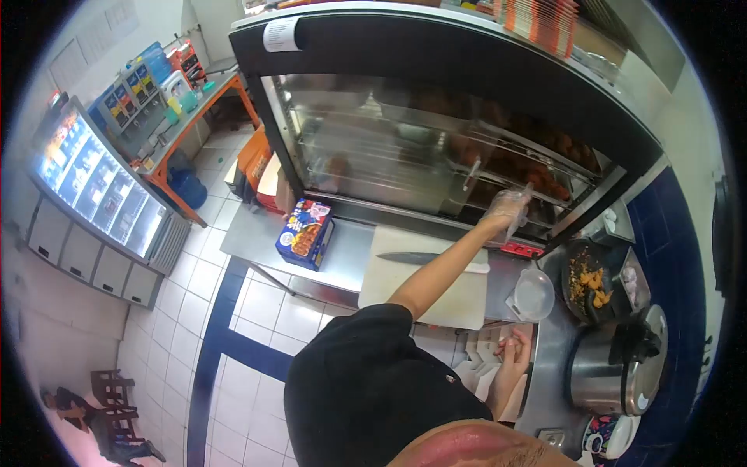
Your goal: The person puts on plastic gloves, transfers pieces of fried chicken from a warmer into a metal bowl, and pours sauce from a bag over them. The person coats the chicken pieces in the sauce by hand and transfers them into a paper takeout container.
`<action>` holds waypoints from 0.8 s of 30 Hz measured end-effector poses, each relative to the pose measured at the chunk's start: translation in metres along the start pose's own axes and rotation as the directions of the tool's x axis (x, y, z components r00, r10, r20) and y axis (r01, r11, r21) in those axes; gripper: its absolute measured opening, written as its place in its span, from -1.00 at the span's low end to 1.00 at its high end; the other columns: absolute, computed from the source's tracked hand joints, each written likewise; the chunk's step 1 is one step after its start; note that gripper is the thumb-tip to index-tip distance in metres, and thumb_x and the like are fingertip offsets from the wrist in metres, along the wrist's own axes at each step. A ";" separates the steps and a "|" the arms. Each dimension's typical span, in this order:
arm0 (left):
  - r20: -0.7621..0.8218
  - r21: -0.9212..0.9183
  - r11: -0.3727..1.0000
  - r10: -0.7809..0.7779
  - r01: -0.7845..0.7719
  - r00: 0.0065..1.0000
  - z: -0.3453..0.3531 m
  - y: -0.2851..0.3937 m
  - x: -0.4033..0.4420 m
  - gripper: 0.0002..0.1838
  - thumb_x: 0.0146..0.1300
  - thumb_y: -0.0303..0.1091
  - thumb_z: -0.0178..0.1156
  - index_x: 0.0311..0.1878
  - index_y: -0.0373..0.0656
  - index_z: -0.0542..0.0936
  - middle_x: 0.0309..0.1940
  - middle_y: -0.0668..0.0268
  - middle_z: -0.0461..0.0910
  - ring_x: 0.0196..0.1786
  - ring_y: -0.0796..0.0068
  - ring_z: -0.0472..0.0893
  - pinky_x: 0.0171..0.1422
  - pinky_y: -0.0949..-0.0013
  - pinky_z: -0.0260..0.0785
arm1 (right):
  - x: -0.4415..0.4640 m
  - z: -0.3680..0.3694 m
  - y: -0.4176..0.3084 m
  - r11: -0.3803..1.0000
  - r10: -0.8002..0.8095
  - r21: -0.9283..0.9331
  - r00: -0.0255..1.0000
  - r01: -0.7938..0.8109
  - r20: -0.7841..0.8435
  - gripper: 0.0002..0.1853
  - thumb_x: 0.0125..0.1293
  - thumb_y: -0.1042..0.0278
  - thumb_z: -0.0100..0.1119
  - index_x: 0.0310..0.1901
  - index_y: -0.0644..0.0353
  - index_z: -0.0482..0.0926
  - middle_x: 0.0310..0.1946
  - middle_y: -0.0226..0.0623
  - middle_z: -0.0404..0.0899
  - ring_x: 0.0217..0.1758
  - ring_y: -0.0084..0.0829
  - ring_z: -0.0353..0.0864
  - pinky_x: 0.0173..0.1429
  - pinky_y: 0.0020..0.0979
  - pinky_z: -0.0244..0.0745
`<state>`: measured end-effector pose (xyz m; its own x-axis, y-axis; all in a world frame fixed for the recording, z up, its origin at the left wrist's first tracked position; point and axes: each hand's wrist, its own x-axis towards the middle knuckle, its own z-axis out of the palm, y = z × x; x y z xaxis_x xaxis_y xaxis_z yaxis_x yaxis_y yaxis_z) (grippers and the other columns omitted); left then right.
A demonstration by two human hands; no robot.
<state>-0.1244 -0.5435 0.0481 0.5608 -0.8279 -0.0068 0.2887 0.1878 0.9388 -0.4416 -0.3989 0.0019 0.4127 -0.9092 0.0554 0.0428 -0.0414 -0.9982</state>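
Note:
My left hand (507,212), in a clear plastic glove, reaches to the right-hand opening of a glass warming cabinet (443,47). Beside its fingertips, pieces of fried chicken (548,185) lie on the cabinet racks. The glove and blur hide whether those fingers hold anything. My bare right hand (511,356) is lower down, with fingers loosely bent and apart and nothing in them. It hovers over white folded cartons (484,350) below the counter. A knife (420,258) lies across a white cutting board (377,292) under my left forearm.
A blue printed box (305,233) stands left on the steel counter. To the right are a clear plastic tub (534,294), a dark stone mortar (577,300) with yellow food and a large steel pot (603,370). A lit drinks fridge (109,187) stands far left.

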 end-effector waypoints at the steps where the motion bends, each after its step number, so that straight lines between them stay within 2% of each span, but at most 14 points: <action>1: 0.015 0.078 0.997 0.009 -0.010 1.000 -0.004 0.000 -0.001 -0.46 0.51 0.17 0.13 -0.34 -0.17 0.59 -0.55 0.34 0.52 -0.49 0.46 0.48 -0.35 0.23 0.33 | -0.003 0.001 -0.002 1.000 0.003 0.010 1.000 -0.003 0.005 -0.73 0.54 0.40 0.13 0.19 0.22 0.52 -0.34 -0.38 0.52 -0.32 -0.56 0.48 -0.16 -0.51 0.42; 2: 0.037 0.151 0.988 0.026 -0.032 0.999 -0.005 0.005 0.002 -0.48 0.51 0.16 0.13 -0.31 -0.16 0.59 -0.55 0.35 0.51 -0.49 0.48 0.48 -0.35 0.25 0.33 | -0.003 0.001 -0.002 1.000 -0.007 0.019 1.000 0.007 0.007 -0.73 0.53 0.40 0.13 0.19 0.22 0.52 -0.34 -0.38 0.51 -0.32 -0.56 0.48 -0.15 -0.51 0.42; 3: 0.049 0.090 0.995 -0.039 0.034 0.998 -0.008 0.006 0.003 -0.52 0.50 0.12 0.15 -0.25 -0.17 0.60 -0.56 0.36 0.50 -0.49 0.51 0.47 -0.35 0.24 0.33 | -0.002 -0.002 0.002 1.000 -0.007 -0.010 1.000 0.007 -0.007 -0.73 0.53 0.40 0.13 0.19 0.23 0.51 -0.34 -0.38 0.50 -0.31 -0.56 0.48 -0.15 -0.51 0.41; 7: 0.081 0.010 1.000 -0.023 0.022 0.996 -0.023 -0.032 0.032 -0.58 0.50 0.05 0.16 -0.13 -0.18 0.63 -0.47 0.34 0.55 -0.41 0.49 0.51 -0.29 0.24 0.35 | -0.005 -0.010 0.004 1.000 0.001 -0.009 0.999 -0.001 -0.040 -0.73 0.54 0.39 0.11 0.19 0.23 0.51 -0.34 -0.39 0.49 -0.30 -0.56 0.46 -0.15 -0.50 0.41; 10: 0.048 0.134 0.987 0.077 -0.083 0.996 -0.026 -0.049 0.044 -0.61 0.49 -0.01 0.16 0.04 -0.17 0.65 -0.31 0.29 0.65 -0.25 0.42 0.60 -0.14 0.25 0.42 | -0.004 -0.009 -0.011 0.997 0.008 -0.070 0.991 -0.017 -0.130 -0.73 0.54 0.39 0.09 0.19 0.24 0.51 -0.34 -0.40 0.48 -0.30 -0.55 0.45 -0.14 -0.50 0.41; 14: 0.105 0.059 0.976 0.204 -0.211 0.973 -0.024 -0.081 0.071 -0.53 0.48 -0.01 0.18 0.22 -0.18 0.61 -0.08 0.26 0.75 -0.05 0.24 0.69 0.12 0.22 0.49 | 0.000 -0.019 -0.002 0.997 -0.062 -0.058 0.987 0.054 -0.149 -0.71 0.54 0.39 0.08 0.21 0.27 0.51 -0.35 -0.40 0.48 -0.30 -0.56 0.43 -0.15 -0.51 0.40; 15: 0.043 0.104 0.981 0.158 -0.161 0.987 -0.020 -0.075 0.062 -0.50 0.48 0.02 0.17 0.23 -0.20 0.60 -0.11 0.24 0.76 -0.09 0.22 0.70 0.10 0.19 0.49 | -0.003 -0.020 -0.003 0.997 -0.046 -0.066 0.988 0.036 -0.150 -0.71 0.55 0.38 0.08 0.21 0.27 0.51 -0.35 -0.40 0.47 -0.31 -0.56 0.43 -0.16 -0.50 0.40; 17: -0.016 -0.049 0.999 0.006 -0.007 1.000 -0.014 -0.042 0.019 -0.46 0.47 0.11 0.18 0.13 -0.24 0.64 -0.23 0.14 0.75 -0.20 0.17 0.68 0.03 0.13 0.50 | -0.005 -0.022 0.002 0.998 -0.022 -0.054 0.988 0.014 -0.153 -0.71 0.55 0.39 0.07 0.21 0.27 0.50 -0.36 -0.39 0.46 -0.33 -0.56 0.41 -0.20 -0.48 0.38; 18: -0.019 -0.052 0.999 0.003 -0.004 1.000 -0.017 -0.050 0.018 -0.46 0.47 0.11 0.18 0.13 -0.24 0.64 -0.23 0.14 0.75 -0.20 0.17 0.68 0.03 0.13 0.50 | -0.006 -0.023 0.000 0.998 -0.019 -0.058 0.988 0.011 -0.152 -0.71 0.55 0.39 0.07 0.21 0.27 0.50 -0.36 -0.39 0.46 -0.33 -0.56 0.41 -0.20 -0.48 0.38; 19: 0.042 0.247 0.961 0.121 -0.127 0.992 -0.027 -0.063 0.023 -0.47 0.46 0.11 0.20 0.06 -0.25 0.66 -0.26 0.10 0.73 -0.21 0.18 0.67 0.00 0.13 0.49 | -0.006 -0.020 -0.002 0.999 -0.021 -0.040 0.987 0.014 -0.161 -0.72 0.55 0.39 0.07 0.21 0.27 0.50 -0.36 -0.39 0.46 -0.32 -0.56 0.41 -0.19 -0.48 0.38; 20: 0.137 0.518 0.819 0.207 -0.248 0.969 -0.037 -0.077 0.027 -0.48 0.45 0.11 0.22 -0.01 -0.26 0.68 -0.29 0.06 0.71 -0.23 0.18 0.67 -0.03 0.13 0.48 | -0.007 -0.016 -0.002 1.000 -0.017 -0.018 0.985 0.014 -0.173 -0.72 0.56 0.39 0.06 0.20 0.28 0.49 -0.36 -0.38 0.46 -0.32 -0.56 0.41 -0.19 -0.48 0.37; 21: 0.136 0.524 0.818 0.193 -0.236 0.972 -0.039 -0.069 0.017 -0.48 0.45 0.11 0.22 -0.01 -0.26 0.68 -0.29 0.06 0.71 -0.23 0.18 0.67 -0.03 0.13 0.48 | -0.008 -0.014 -0.004 1.000 0.001 -0.025 0.981 -0.006 -0.195 -0.72 0.56 0.39 0.05 0.20 0.28 0.49 -0.36 -0.39 0.45 -0.32 -0.56 0.41 -0.18 -0.48 0.37; 23: 0.030 0.447 0.894 0.006 -0.019 1.000 -0.036 -0.032 -0.005 -0.48 0.41 0.11 0.26 -0.12 -0.27 0.70 -0.27 0.01 0.70 -0.19 0.12 0.69 0.01 0.12 0.48 | -0.011 -0.009 -0.008 0.999 -0.001 -0.039 0.983 -0.006 -0.185 -0.72 0.56 0.39 0.05 0.20 0.28 0.49 -0.36 -0.39 0.45 -0.31 -0.56 0.41 -0.17 -0.48 0.37; 24: 0.029 0.444 0.896 0.001 -0.013 1.000 -0.039 -0.047 0.000 -0.48 0.41 0.11 0.26 -0.12 -0.27 0.70 -0.27 0.01 0.70 -0.19 0.12 0.69 0.01 0.12 0.48 | -0.013 -0.009 -0.010 0.998 -0.019 -0.064 0.985 0.008 -0.173 -0.72 0.56 0.39 0.04 0.20 0.27 0.49 -0.36 -0.39 0.45 -0.31 -0.56 0.41 -0.16 -0.49 0.37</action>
<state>-0.1081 -0.5319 -0.0094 0.5384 -0.8427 0.0037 -0.0936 -0.0554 0.9941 -0.4555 -0.3903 0.0110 0.2486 -0.9661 0.0698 -0.0126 -0.0753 -0.9971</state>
